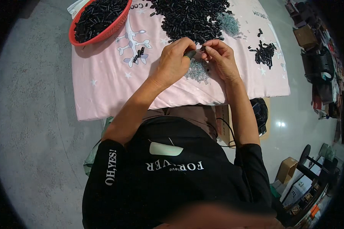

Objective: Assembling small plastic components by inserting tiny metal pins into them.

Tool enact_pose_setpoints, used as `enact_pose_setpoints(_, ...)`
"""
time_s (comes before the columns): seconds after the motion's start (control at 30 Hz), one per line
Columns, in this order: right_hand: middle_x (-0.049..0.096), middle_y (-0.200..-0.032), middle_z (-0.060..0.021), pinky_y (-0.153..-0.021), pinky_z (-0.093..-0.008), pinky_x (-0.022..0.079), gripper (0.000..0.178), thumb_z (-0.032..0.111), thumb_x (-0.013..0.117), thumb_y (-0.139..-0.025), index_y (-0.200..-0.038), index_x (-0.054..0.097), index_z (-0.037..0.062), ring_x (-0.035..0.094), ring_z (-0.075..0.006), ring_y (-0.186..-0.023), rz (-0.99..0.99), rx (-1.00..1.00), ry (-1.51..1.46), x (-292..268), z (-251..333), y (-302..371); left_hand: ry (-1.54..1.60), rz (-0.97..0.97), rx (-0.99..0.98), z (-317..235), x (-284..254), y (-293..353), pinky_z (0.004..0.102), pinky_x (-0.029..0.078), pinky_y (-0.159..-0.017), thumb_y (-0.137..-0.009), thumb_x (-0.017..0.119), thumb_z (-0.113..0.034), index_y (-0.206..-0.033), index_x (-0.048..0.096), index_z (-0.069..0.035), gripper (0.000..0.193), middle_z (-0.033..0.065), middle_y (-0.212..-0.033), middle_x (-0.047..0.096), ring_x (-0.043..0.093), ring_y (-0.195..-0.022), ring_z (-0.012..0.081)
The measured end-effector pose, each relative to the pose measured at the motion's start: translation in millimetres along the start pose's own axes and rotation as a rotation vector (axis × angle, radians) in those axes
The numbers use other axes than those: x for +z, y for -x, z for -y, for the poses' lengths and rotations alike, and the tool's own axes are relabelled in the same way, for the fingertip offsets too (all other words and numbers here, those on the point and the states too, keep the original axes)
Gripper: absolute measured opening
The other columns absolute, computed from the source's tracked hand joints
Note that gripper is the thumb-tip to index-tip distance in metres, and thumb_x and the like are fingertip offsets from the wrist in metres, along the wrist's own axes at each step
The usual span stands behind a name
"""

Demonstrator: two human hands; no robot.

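My left hand (175, 60) is closed, its fingers curled; a dark green cover sits on the thumb, which points at my right hand. What the left fingertips grip, if anything, is too small to make out. My right hand (223, 61) pinches a small black cylindrical piece (203, 49) between thumb and forefinger, close to the left thumb. Below and between both hands lies a heap of tiny silvery parts (198, 71), too fine to name. Just beyond the fingers spreads a big pile of black cylindrical pieces (189, 19).
A red basket (102, 36) full of similar black pieces stands at the far left of the pink cloth (99, 89). Another silvery heap (229, 24) is at the back. A smaller black pile (265, 53) lies right, several loose pieces (138, 54) left. Boxes (305, 36) line the right.
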State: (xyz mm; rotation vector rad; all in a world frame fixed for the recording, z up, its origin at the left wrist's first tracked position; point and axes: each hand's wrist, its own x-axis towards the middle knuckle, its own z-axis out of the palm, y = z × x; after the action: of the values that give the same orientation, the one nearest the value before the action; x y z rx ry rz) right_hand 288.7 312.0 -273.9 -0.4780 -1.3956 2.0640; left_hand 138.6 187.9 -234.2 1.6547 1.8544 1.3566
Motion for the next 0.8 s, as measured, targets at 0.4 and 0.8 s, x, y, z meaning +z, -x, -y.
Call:
enact_pose_setpoints(0.4, 0.066, -0.082, -0.0042, -0.066, -0.0204, 0.049, 0.012, 0.008, 0.064, -0.093, -0.103, 0.064, 0.0011, 0.063, -0.0095, -0.074, 0.034, 0.017, 0.010, 2, 1, 1, 0.009, -0.020, 0.058, -2, 8, -4, 0.0328, 0.053, -0.073, -0.074, 0.051, 0.014, -0.099, 0.059, 0.001, 0.029, 0.0141, -0.090, 0.065, 0.067, -0.082, 0.0237)
enact_pose_setpoints(0.8, 0.066, -0.084, -0.0053, -0.065, -0.0203, 0.050, 0.011, 0.008, 0.061, -0.095, -0.104, 0.063, 0.0006, 0.062, -0.0095, -0.072, 0.055, 0.016, -0.118, -4, 0, -2, 0.186, -0.108, -0.147, 22, -11, -13, 0.0269, 0.051, -0.071, -0.078, 0.052, 0.009, -0.097, 0.063, -0.002, 0.025, 0.0068, -0.085, 0.067, 0.063, -0.078, 0.0146)
